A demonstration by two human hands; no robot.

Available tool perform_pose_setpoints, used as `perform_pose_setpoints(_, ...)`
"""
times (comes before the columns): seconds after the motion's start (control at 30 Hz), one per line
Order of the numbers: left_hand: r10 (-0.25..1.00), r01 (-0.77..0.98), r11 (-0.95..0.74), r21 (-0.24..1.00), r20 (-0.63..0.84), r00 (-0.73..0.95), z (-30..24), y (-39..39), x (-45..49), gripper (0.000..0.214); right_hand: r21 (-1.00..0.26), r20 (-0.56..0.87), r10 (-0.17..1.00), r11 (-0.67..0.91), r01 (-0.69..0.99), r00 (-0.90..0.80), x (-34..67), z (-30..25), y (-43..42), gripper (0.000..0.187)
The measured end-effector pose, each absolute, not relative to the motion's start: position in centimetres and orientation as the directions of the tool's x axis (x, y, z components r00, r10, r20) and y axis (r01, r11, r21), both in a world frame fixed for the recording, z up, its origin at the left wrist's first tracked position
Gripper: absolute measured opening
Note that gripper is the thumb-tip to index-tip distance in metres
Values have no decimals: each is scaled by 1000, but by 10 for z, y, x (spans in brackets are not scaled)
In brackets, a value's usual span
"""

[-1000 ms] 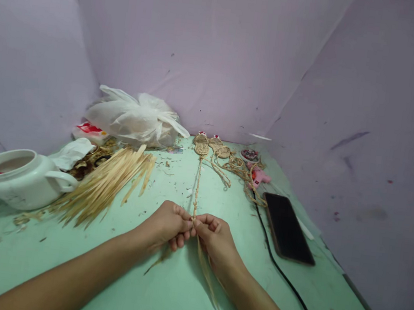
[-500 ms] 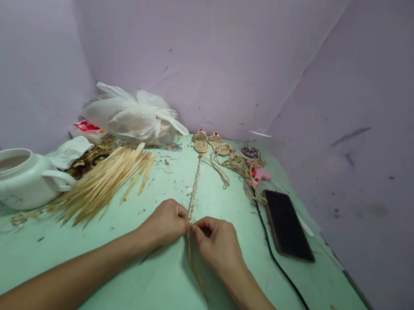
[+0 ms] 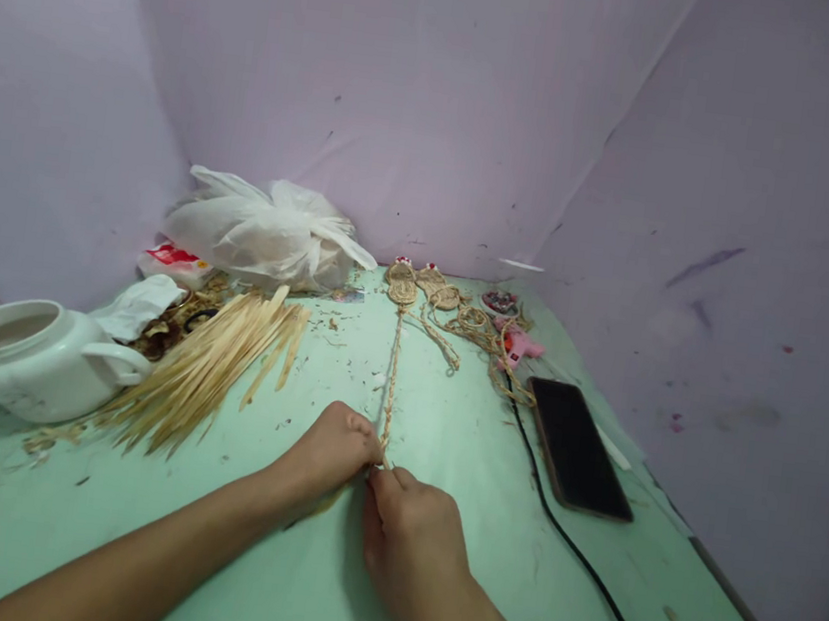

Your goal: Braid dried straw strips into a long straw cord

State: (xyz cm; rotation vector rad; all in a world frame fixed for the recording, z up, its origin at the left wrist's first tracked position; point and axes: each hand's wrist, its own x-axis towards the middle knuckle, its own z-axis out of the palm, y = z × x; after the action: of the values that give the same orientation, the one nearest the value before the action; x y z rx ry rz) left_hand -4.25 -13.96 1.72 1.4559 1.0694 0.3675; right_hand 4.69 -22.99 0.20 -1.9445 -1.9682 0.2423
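Seeing lilac walls (image 3: 425,100) closing off left, back and right of a green tabletop (image 3: 260,584), right edge slanting toward the lower corner. Finding a white plastic bag (image 3: 265,232) filling the back left, up against the wall. Noting a white pot (image 3: 45,366) crowding the left edge, and pale straw strips (image 3: 218,367) fanning out beside its handle. Recording a black phone (image 3: 580,447) lying near the right wall, with a black cable (image 3: 547,518) curving past its near side; green surface stretching between cable and right forearm. Observing the right hand (image 3: 420,543) curling nearest the viewer, pinching a pale strand (image 3: 388,462), exact finger placement partly hidden. Observing the left hand (image 3: 337,447) pinching at the near end of a braid (image 3: 392,378), fingertips of both hands meeting there. Tracing the braid running down the middle, from the hands to the woven soles (image 3: 402,287) at the back edge, with green room showing on both sides. Spotting a pink tool (image 3: 523,346) just behind the phone.
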Motion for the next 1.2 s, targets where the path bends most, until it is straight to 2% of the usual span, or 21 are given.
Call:
perform_pose_setpoints(0.07,774,434,104,895,-347,529,15,-138,-44,7,-427,117,993,55,903,-5,51,5,-229,17)
perform_pose_setpoints(0.17,749,471,46,881,-342,568,17,-134,-47,7,-656,56,998,10,755,35,64,17,-223,22)
perform_pose_setpoints(0.2,734,468,48,883,-349,582,18,-132,-48,7,-758,32,995,-37,651,94,70,23,-219,25)
perform_pose_setpoints(0.27,712,457,66,887,-363,601,22,-130,-49,8,-933,-65,969,-145,331,240,80,33,-209,21)
perform_pose_setpoints(0.3,704,450,74,890,-366,609,23,-129,-50,8,-967,-175,947,-217,135,268,83,38,-203,16)
perform_pose_setpoints(0.37,692,416,96,905,-360,625,24,-129,-50,10,-908,-407,900,-379,-181,155,85,41,-194,13)
perform_pose_setpoints(0.43,675,368,120,922,-347,651,22,-130,-49,12,-813,-515,857,-497,-303,-25,82,39,-188,11)
perform_pose_setpoints(0.53,677,350,109,930,-328,659,17,-131,-49,12,-811,-522,848,-527,-255,-94,75,28,-186,7)
perform_pose_setpoints(0.63,690,403,61,913,-331,644,15,-129,-50,12,-862,-496,869,-490,-131,7,72,18,-188,14)
perform_pose_setpoints(0.73,687,472,6,882,-346,639,17,-126,-50,13,-917,-399,913,-399,-13,84,74,14,-191,21)
perform_pose_setpoints(0.87,704,562,-117,819,-331,628,21,-123,-50,15,-944,-326,936,-329,-2,133,75,12,-191,17)
perform_pose_setpoints(1.0,757,700,-321,638,-272,595,29,-127,-52,18,-945,-327,932,-325,-38,157,71,9,-191,17)
perform_pose_setpoints(1.13,842,840,-398,368,-217,494,47,-143,-53,23,-934,-354,919,-336,-124,172,68,8,-193,15)
perform_pose_setpoints(1.2,839,844,-460,277,-176,515,53,-156,-51,26,-917,-383,907,-350,-192,176,66,9,-193,13)
